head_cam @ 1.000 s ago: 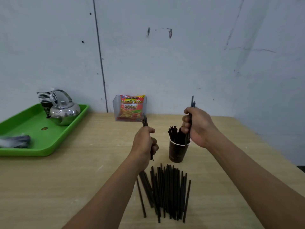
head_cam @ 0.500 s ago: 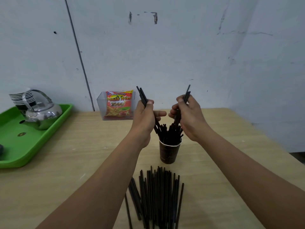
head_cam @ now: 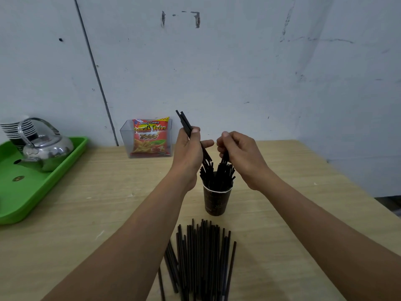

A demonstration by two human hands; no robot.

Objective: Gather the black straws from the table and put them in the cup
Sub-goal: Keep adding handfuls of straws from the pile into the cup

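Note:
A dark paper cup (head_cam: 215, 200) stands upright mid-table, packed with several black straws (head_cam: 217, 174). My left hand (head_cam: 189, 152) hovers above its left rim, gripping a few black straws (head_cam: 184, 123) that slant up to the left, their lower ends over the cup's mouth. My right hand (head_cam: 240, 155) is above the right rim, its fingers pinched on straws whose lower ends sit in the cup. A loose pile of black straws (head_cam: 200, 257) lies flat on the wooden table (head_cam: 86, 213), nearer me than the cup.
A clear box holding a red snack packet (head_cam: 149, 137) stands against the wall behind the cup. At the left sits a green tray (head_cam: 28, 192) with a metal kettle (head_cam: 43, 148) and stacked paper cups (head_cam: 17, 129). The table's right edge runs diagonally.
Both hands came together over the cup. The right hand's straws slid down into it and no longer stick up above the fingers. The left hand's bundle tilted over the rim.

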